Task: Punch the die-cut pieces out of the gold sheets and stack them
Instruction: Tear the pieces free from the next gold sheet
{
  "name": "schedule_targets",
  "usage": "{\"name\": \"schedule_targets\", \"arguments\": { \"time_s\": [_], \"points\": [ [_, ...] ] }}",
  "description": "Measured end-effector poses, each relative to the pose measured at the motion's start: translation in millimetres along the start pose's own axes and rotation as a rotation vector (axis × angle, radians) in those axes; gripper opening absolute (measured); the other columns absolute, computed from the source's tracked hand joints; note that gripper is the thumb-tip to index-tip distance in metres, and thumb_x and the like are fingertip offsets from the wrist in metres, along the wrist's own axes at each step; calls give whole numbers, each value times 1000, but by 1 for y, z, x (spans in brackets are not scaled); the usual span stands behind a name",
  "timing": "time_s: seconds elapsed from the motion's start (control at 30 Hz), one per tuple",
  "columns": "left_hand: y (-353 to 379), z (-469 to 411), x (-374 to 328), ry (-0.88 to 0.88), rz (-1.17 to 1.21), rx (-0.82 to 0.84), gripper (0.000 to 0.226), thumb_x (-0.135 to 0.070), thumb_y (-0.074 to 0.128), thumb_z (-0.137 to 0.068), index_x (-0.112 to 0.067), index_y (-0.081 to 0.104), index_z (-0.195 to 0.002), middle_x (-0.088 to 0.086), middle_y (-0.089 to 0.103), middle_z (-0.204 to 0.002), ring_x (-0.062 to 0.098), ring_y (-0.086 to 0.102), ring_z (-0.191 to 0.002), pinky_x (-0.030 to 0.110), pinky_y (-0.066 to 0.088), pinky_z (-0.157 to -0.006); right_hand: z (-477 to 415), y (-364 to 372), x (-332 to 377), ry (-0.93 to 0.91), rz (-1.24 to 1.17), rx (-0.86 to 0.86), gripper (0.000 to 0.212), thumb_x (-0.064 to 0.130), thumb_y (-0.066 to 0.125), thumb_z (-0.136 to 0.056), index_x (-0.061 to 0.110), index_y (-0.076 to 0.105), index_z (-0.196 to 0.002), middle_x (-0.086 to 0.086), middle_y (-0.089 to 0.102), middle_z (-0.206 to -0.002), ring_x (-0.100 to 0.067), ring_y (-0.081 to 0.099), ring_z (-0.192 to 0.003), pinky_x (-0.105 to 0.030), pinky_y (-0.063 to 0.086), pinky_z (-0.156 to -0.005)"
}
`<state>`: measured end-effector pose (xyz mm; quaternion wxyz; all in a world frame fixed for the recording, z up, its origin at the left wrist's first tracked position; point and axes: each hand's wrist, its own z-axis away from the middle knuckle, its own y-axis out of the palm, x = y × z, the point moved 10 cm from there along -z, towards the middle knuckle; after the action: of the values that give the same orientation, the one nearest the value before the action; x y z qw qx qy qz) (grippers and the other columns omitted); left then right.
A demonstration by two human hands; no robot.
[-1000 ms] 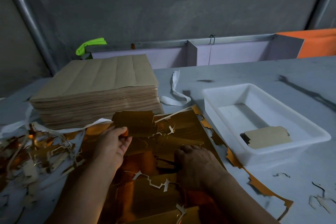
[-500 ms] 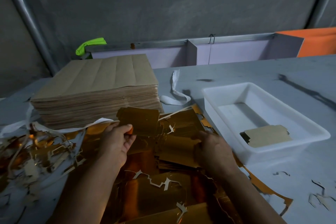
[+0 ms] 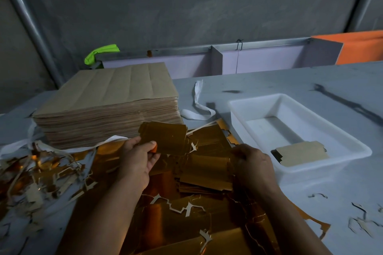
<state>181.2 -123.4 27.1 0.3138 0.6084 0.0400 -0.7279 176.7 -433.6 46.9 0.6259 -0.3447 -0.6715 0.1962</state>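
Gold die-cut sheets [image 3: 186, 223] lie spread on the table in front of me, with torn gaps between the pieces. My left hand [image 3: 137, 158] pinches a punched-out gold piece [image 3: 165, 137], lifted above the sheets, thumb on top. My right hand [image 3: 251, 164] grips the right end of a small stack of gold pieces [image 3: 205, 176] lying on the sheets. A few finished pieces [image 3: 302, 153], brown side up, lie inside the white plastic tray [image 3: 352, 143] at the right.
A thick pile of brown-backed sheets [image 3: 112, 101] stands at the back left. Gold and white scrap strips [image 3: 39, 174] litter the left side. A white strap [image 3: 196, 107] lies behind the sheets. Small scraps [image 3: 362, 221] lie at the right front.
My right hand moved right, from the middle of the sheets to the right end of the small stack. My left hand lifted the gold piece slightly up and right.
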Motion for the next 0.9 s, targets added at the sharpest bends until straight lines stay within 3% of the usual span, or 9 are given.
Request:
{"name": "schedule_targets", "arguments": {
  "time_s": [0.1,0.3,0.53,0.77,0.9],
  "points": [
    [5,3,1,6,-11,1,50,2,61,-90,-21,49,-133,12,58,-121,21,62,-98,28,52,-68,0,-1,-1,7,-21,3,37,5,50,-94,23,68,-120,6,60,-97,1,52,-67,-17,44,-56],
    [13,8,10,0,-48,12,47,1,62,-90,-22,51,-129,13,58,-121,24,62,-101,28,53,-67,2,3,-1,-3,-31,24,34,6,48,-97,23,67,-120,2,65,-106,-12,57,-82,-30,56,-74],
    [15,8,13,0,-84,22,45,0,63,-89,-23,52,-127,12,59,-119,25,62,-103,28,53,-67,1,0,-6,13,-58,14,33,6,48,-98,23,68,-118,5,63,-107,-1,53,-68,-16,47,-60],
    [21,9,11,-3,-119,54,39,1,64,-88,-31,54,-108,10,60,-116,24,63,-100,29,54,-66,-6,-2,-8,67,-211,20,38,2,44,-95,26,71,-108,4,66,-96,-12,66,-67,-21,51,-50],
    [24,10,12,-6,-145,83,39,0,65,-88,-32,54,-109,10,60,-116,25,63,-102,29,55,-66,-8,-6,-9,136,-446,15,40,0,44,-95,31,69,-88,0,72,-89,-17,69,-69,-35,59,-57]
  ]
}}
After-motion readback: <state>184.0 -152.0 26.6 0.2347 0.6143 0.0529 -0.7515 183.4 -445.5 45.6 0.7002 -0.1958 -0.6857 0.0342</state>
